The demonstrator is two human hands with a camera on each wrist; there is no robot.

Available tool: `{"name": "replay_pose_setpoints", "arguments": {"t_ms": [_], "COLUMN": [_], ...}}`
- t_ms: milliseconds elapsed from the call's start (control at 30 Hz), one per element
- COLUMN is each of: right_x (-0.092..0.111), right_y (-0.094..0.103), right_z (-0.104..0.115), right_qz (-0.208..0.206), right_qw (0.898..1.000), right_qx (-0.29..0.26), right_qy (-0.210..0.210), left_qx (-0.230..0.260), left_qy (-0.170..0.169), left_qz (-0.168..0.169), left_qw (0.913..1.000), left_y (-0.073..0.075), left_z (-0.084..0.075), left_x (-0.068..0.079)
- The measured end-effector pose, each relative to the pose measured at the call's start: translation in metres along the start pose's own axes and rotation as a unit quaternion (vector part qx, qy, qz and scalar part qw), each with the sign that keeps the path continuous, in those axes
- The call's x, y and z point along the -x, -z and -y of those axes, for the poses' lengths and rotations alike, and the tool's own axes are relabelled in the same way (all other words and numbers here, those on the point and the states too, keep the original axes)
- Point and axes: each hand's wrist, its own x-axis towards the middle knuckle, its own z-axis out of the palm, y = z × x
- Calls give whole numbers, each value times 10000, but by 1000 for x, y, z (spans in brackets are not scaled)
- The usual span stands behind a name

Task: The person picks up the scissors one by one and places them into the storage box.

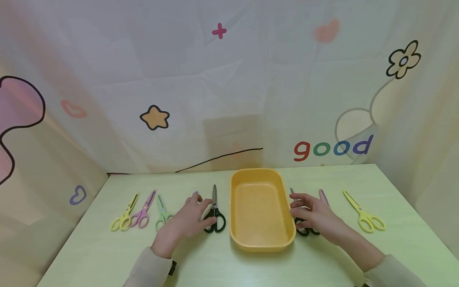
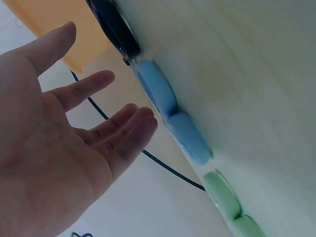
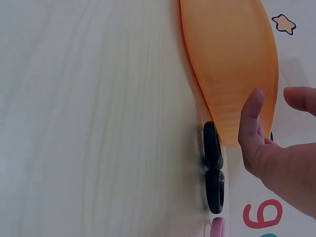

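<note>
At left, blue scissors lie between green scissors and black scissors; steering from afar, I judge that a wide pinch by my left hand could nudge either neighbour. The tray stands between my hands; a sideways slip of my right hand could bump its wall or skid the second black scissors beside it. Pose: left fingers spread above the blue pair, gripping nothing; right fingers parted, pointing trayward, likewise without a load.
</note>
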Motion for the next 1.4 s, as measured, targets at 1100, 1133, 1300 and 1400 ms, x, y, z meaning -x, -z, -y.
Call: {"name": "replay_pose_setpoints", "arguments": {"t_ms": [1100,1133,1300,1400], "right_x": [-6,-6,-5,-6], "right_y": [-5,-5,-6,-8], "right_z": [-2,-2,0,2], "right_qz": [259,261,240,238], "right_qw": [9988,9988,9990,9991], "right_qx": [-328,-329,-278,-198], "right_qy": [-243,-240,-240,-296], "left_qx": [-1107,-1110,-1069,-1015], "left_qy": [-135,-144,-104,-48], "left_qz": [520,503,424,396], "left_qw": [9924,9924,9933,9940], "left_y": [-19,-19,-21,-20], "left_z": [-29,-28,-29,-31], "left_x": [-8,-8,-10,-10]}}
